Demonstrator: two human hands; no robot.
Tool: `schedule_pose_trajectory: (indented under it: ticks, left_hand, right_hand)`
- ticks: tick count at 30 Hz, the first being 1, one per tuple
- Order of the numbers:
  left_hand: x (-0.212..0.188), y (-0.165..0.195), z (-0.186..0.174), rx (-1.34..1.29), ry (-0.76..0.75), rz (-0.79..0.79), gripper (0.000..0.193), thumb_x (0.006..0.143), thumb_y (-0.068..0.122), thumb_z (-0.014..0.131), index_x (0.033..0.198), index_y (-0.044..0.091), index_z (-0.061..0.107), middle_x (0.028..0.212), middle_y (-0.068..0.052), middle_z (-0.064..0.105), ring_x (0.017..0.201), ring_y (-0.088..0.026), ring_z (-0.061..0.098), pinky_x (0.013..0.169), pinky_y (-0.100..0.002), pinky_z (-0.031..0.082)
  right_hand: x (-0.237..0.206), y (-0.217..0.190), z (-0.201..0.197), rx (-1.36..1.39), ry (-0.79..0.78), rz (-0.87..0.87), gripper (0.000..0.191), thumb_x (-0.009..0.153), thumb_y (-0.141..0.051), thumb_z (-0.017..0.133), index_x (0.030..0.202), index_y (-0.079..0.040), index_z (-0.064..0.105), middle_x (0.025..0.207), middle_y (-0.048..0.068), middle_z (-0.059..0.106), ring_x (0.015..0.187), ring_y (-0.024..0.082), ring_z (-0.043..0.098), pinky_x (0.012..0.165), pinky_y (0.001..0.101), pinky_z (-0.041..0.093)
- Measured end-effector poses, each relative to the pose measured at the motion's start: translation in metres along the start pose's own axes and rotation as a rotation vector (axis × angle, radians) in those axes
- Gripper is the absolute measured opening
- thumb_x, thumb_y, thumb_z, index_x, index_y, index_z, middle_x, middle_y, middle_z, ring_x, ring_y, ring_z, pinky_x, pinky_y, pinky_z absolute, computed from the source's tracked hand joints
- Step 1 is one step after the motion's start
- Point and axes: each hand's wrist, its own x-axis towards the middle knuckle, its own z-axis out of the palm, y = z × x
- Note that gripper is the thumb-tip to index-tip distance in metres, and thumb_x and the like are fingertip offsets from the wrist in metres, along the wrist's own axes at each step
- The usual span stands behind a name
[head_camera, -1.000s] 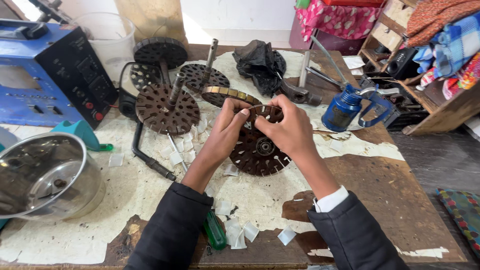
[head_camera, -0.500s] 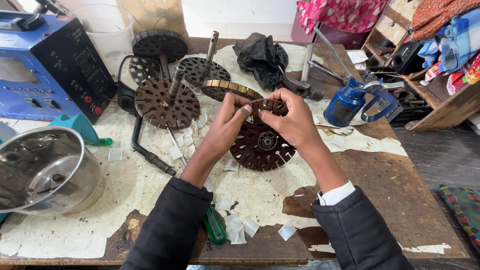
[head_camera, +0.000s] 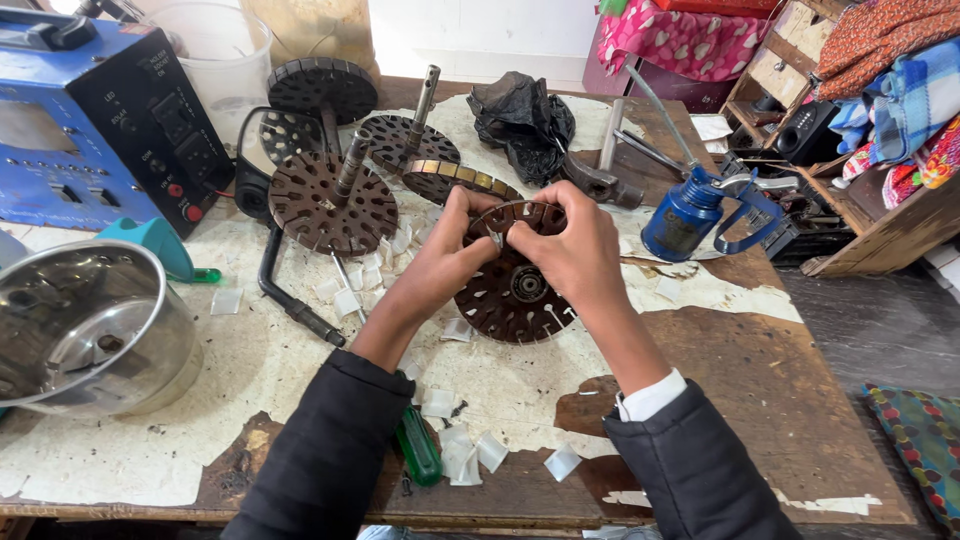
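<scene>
A round, dark, slotted metal core (head_camera: 515, 290) lies flat on the worn wooden bench (head_camera: 760, 400) in the middle of the view. Both hands work at its far rim. My left hand (head_camera: 455, 240) pinches something small there, and my right hand (head_camera: 570, 235) pinches the same spot from the other side, fingertips nearly touching. What sits between the fingers is too small to tell. Small white paper slips (head_camera: 460, 450) lie scattered around the core.
Other slotted cores with shafts (head_camera: 335, 195) stand at the back left beside a blue machine (head_camera: 90, 130). A steel bowl (head_camera: 85, 330) sits at the left, a blue oil can (head_camera: 690, 210) at the right, and a green-handled screwdriver (head_camera: 418, 445) near the front edge.
The view has shifted slightly. Both hands stay at the far rim of the core, with fingers drawn closer together on it.
</scene>
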Motion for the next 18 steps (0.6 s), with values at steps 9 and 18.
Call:
schedule_pose_trajectory:
  ticks: [9,18]
  left_hand:
    - [0.003,-0.004,-0.002,0.040,0.029,-0.062,0.032,0.087,0.006,0.057,0.116,0.004,0.044,0.106,-0.008,0.055,0.094,-0.012,0.055,0.084,-0.030,0.049]
    - [0.005,-0.007,-0.003,0.035,0.032,-0.051,0.023,0.095,0.012,0.053,0.115,0.006,0.044,0.107,-0.003,0.049,0.099,-0.012,0.048,0.090,-0.030,0.044]
  right_hand:
    - [0.013,0.032,-0.023,0.760,-0.426,0.061,0.043,0.085,-0.025,0.073,0.120,-0.001,0.070,0.106,0.006,0.076,0.092,0.013,0.071,0.086,0.0302,0.058]
    - [0.009,0.047,-0.017,1.066,-0.460,0.424,0.062,0.087,-0.056,0.067,0.121,-0.005,0.071,0.117,0.010,0.075,0.105,0.021,0.072,0.092,0.0392,0.058]
